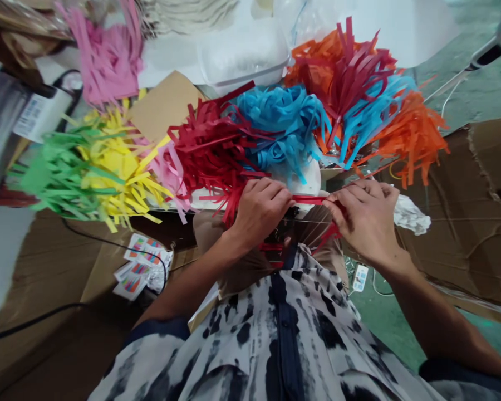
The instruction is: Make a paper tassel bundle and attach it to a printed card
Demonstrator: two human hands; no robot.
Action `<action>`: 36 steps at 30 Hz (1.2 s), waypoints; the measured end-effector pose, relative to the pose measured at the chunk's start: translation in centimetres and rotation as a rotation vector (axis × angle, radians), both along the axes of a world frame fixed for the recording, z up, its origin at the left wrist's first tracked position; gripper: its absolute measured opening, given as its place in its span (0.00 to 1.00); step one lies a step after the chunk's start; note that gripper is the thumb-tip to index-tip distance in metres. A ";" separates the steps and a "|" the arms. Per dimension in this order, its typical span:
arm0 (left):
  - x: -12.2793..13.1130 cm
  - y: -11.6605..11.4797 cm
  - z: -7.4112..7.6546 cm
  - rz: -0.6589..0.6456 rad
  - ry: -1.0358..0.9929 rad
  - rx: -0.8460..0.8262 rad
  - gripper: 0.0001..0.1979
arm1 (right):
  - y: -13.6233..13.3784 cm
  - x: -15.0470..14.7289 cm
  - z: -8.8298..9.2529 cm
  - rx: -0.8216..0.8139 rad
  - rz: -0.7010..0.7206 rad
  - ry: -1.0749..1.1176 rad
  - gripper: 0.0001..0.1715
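A red paper tassel is stretched between my two hands, just above my lap at the table's near edge. My left hand is closed around one end, with loose red strips hanging out beside it. My right hand pinches the other end, and more red strips dangle below it. Beyond my left hand lies a pile of dark red paper tassels. Blue paper tassels sit behind the gap between my hands. Past my right hand are orange paper tassels.
Green tassels, yellow tassels and pink tassels lie on the left. A clear plastic tray is at the back. Cardboard boxes flank me, with printed cards low on the left. A hot glue gun or similar tool appears upper right.
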State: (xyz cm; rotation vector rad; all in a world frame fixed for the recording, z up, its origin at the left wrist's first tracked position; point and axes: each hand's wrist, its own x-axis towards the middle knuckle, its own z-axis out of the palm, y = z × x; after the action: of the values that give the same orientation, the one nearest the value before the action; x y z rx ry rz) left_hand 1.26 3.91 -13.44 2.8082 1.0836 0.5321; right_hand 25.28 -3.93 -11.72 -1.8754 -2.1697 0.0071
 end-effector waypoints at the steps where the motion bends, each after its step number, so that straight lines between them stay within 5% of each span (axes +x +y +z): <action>1: -0.1 0.1 0.2 0.031 0.009 -0.012 0.12 | 0.1 0.0 0.1 -0.011 -0.008 0.011 0.18; 14: 0.3 1.3 1.2 0.055 0.074 -0.028 0.12 | 0.9 -0.9 0.6 -0.024 -0.084 -0.098 0.11; 21: 0.2 0.4 0.5 -0.250 -0.002 -0.018 0.16 | -0.5 -0.3 0.1 0.053 0.132 -0.064 0.16; 27: -1.2 0.4 0.3 -0.180 0.032 0.057 0.14 | -2.4 2.4 0.6 0.124 0.044 -0.041 0.14; 36: -2.4 1.3 0.4 -0.144 -0.010 0.058 0.13 | -0.7 -1.3 -0.2 0.095 0.085 -0.060 0.14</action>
State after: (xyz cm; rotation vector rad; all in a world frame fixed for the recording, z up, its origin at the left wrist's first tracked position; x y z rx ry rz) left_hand -1.09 5.16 -13.05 2.9011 0.8690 0.5708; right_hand 24.02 -4.64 -11.91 -1.7524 -2.2458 -0.1352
